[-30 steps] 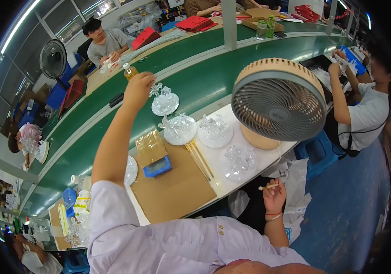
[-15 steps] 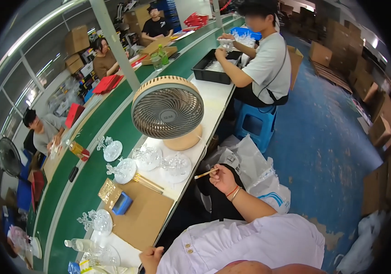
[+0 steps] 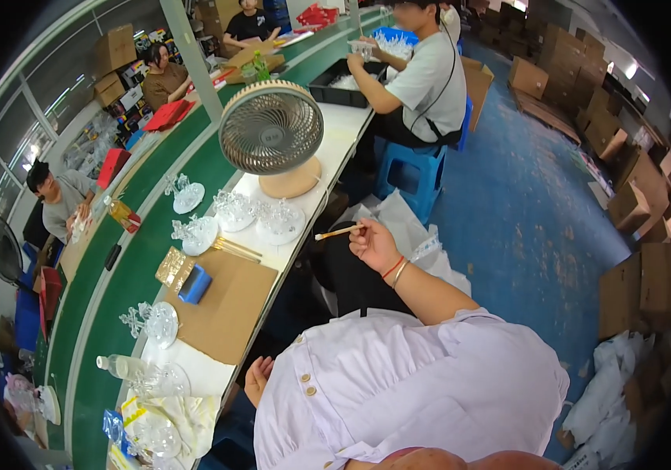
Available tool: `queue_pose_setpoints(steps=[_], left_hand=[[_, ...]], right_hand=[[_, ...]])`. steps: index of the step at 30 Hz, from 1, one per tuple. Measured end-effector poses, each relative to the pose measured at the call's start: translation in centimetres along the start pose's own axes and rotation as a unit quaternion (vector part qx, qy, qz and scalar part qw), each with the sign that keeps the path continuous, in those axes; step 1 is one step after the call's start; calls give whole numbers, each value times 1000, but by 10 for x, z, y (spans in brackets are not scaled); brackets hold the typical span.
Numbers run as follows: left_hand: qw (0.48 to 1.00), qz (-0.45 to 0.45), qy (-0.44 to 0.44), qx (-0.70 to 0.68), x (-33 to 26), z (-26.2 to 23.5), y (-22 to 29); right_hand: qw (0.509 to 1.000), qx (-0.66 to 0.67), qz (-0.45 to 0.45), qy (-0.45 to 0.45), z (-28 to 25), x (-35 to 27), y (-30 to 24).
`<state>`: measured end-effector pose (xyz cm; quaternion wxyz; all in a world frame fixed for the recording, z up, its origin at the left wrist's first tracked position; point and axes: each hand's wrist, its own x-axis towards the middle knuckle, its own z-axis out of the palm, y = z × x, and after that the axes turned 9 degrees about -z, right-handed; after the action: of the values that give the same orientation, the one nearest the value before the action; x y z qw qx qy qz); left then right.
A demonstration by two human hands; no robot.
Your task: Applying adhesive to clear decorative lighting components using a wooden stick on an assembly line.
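My right hand [image 3: 375, 244] is closed round the thin wooden handle of a small paintbrush [image 3: 339, 231], held in the air right of the table edge with its pale tip pointing left. My left hand [image 3: 257, 379] hangs beside the table's near edge, holding nothing, its fingers loosely apart. Closest to it on the table is a brown cardboard sheet [image 3: 230, 313]. On that sheet stand a small blue box [image 3: 194, 284] and a gold glittery piece [image 3: 174, 269]. Several thin brushes [image 3: 238, 250] lie at its far edge. Clear plastic ornaments on round bases [image 3: 279, 222] stand beyond.
A beige desk fan [image 3: 292, 182] stands farther along the white table. Another clear ornament [image 3: 162, 324], a clear bottle [image 3: 122, 366] and a crumpled yellow-white package [image 3: 194, 419] lie at the left. A green conveyor [image 3: 144, 258] runs alongside. A co-worker sits on a blue stool [image 3: 410, 176].
My view has shifted, so the table sits higher. My left hand has dropped from the table edge and its fist has loosened. The right hand still holds the paintbrush, now more level.
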<state>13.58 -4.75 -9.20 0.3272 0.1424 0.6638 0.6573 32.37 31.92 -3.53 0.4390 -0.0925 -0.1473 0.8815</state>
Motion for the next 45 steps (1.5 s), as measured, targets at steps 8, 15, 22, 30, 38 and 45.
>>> queue_pose_setpoints(steps=[8,15,22,30,38,45], left_hand=[[946,-100,117,-287,-19,-48,-35],[895,-99,0,-435,-20,-86,-43],[940,-46,77,-330,-19,-91,-64],[943,-60,158,-288,0,-78,-36],[964,-8,217,-154,4,-100,-91],[967,-54,224,-106,-5,-87,-82]], right_hand=[[999,23,17,-34,17,6,22],[999,21,35,-14,13,4,16],[993,61,72,-65,14,18,24],[990,60,110,-73,38,30,49],[976,61,190,-82,26,30,85],[964,110,230,-77,-6,43,106]])
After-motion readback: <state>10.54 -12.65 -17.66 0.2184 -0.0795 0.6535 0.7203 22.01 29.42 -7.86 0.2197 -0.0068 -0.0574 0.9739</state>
